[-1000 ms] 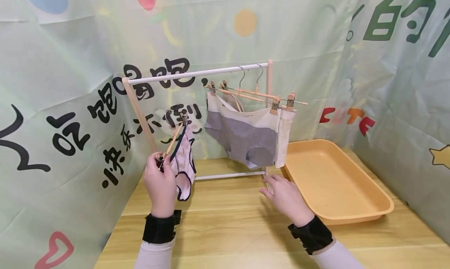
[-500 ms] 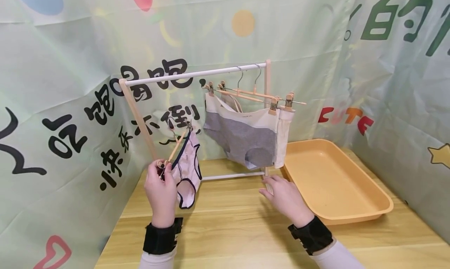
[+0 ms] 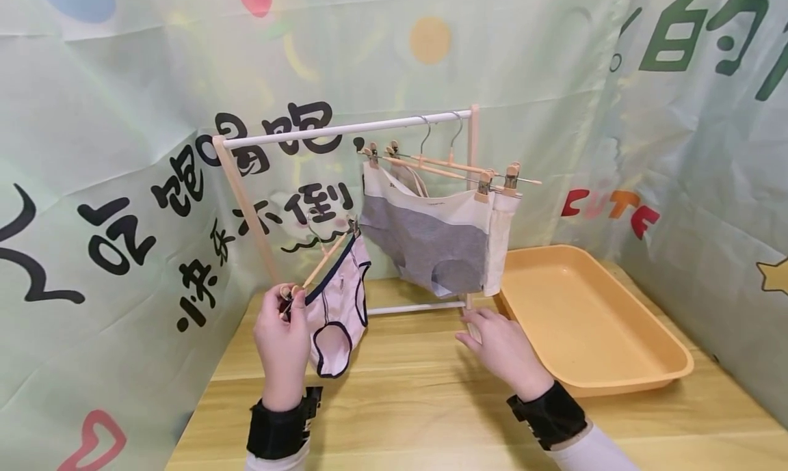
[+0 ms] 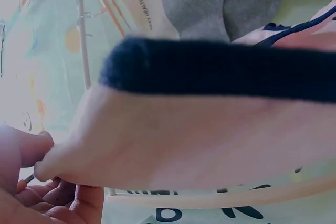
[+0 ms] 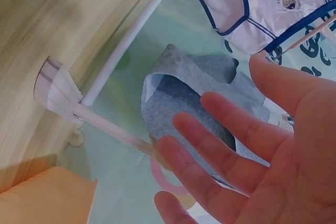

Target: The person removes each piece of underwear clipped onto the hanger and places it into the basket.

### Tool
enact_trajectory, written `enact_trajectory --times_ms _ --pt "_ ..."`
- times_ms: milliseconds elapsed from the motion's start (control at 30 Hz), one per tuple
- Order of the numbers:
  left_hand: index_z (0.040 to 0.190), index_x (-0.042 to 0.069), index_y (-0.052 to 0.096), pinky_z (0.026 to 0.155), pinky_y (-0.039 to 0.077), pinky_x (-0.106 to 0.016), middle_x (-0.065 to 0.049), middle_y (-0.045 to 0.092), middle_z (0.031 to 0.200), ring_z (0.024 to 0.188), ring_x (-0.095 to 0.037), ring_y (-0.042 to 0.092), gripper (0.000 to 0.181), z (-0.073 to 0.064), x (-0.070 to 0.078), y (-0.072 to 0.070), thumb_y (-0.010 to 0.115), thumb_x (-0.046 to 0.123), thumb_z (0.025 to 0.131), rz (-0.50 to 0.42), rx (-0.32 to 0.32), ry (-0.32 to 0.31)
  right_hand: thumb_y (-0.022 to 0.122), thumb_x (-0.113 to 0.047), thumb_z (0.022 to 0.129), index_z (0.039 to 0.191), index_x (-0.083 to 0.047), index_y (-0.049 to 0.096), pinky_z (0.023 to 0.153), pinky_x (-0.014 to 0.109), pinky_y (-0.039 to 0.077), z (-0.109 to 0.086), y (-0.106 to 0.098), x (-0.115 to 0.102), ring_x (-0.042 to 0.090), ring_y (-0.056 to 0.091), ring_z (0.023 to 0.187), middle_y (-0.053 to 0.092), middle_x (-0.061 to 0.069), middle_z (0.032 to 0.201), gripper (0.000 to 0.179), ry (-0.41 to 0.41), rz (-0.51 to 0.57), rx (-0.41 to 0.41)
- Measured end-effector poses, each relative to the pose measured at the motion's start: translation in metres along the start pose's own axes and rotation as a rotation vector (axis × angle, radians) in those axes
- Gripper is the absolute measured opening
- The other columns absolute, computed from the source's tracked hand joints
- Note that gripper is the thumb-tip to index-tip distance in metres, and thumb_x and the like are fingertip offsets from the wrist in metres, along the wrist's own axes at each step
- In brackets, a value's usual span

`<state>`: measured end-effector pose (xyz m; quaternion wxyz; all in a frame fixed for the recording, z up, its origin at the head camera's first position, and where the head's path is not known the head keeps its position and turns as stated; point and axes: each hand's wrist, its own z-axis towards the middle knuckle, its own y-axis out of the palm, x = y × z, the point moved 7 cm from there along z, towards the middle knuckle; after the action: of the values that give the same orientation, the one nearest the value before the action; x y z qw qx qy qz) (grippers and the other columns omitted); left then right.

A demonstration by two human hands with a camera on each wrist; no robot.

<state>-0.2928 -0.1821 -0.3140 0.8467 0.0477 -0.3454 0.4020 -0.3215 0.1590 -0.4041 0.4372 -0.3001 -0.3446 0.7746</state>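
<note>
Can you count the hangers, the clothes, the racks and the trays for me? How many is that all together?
Hangers: 3
Clothes: 3
Rack: 1
Tray: 1
Total: 8

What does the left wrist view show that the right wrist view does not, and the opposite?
Only the left wrist view: the left hand and the lettering on the grey underwear.
Only the right wrist view: the right hand, the foot of the rack and the round badge on the pink underwear.
Both: parts of the grey underwear, the pink underwear with dark blue trim, and the rack.
</note>
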Motion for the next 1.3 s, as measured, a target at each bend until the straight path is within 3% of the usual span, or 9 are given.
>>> enact_trajectory --times_ms 200,567,800,933,1300 --pt "0.101 -0.003 0.061 0.060 0.044 -0.007 -0.015 0.067 0.088 0.078 -0.016 0.062 0.023 -0.001 0.010 -0.003 0.063 0.018 0.091 -0.044 -0.025 -0.016 0.070 -0.038 0.083 0.103 -0.009 0.071 0.061 0.048 0.055 0.000 -0.001 0.000 0.028 0.065 0.082 0.070 0.011 0.099 0.036 0.009 0.006 -0.011" --pt "0.107 -0.001 0.063 0.063 0.048 -0.006 -0.014 0.068 0.093 0.079 -0.012 0.060 0.022 0.001 0.018 -0.011 0.062 0.015 0.091 -0.210 -0.126 -0.059 0.073 -0.032 0.081 0.103 -0.009 0.070 0.060 0.047 0.055 0.003 -0.003 0.001 0.027 0.065 0.078 0.070 0.012 0.094 0.032 0.001 0.032 0.045" --pt "0.105 0.001 0.064 0.066 0.048 -0.009 -0.012 0.069 0.094 0.082 -0.012 0.060 0.023 0.000 0.019 -0.006 0.061 0.020 0.092 -0.291 -0.207 -0.121 0.073 -0.030 0.082 0.111 -0.007 0.067 0.064 0.049 0.055 0.005 -0.007 0.003 0.030 0.064 0.081 0.068 0.014 0.098 0.038 0.016 0.036 0.076" --pt "0.104 0.001 0.064 0.061 0.046 -0.012 -0.012 0.068 0.092 0.081 -0.013 0.060 0.022 -0.002 0.023 -0.004 0.061 0.019 0.092 -0.323 -0.239 -0.123 0.071 -0.032 0.083 0.112 -0.006 0.066 0.068 0.050 0.055 0.006 -0.010 0.004 0.031 0.063 0.086 0.068 0.015 0.102 0.039 0.036 0.048 0.076" --pt "0.104 0.000 0.063 0.062 0.048 -0.012 -0.014 0.066 0.090 0.082 -0.015 0.064 0.017 -0.009 0.040 -0.003 0.061 0.011 0.091 -0.377 -0.304 -0.076 0.073 -0.032 0.082 0.110 -0.006 0.068 0.066 0.050 0.055 0.006 -0.006 0.005 0.029 0.064 0.083 0.069 0.013 0.100 0.038 0.013 0.044 0.058"
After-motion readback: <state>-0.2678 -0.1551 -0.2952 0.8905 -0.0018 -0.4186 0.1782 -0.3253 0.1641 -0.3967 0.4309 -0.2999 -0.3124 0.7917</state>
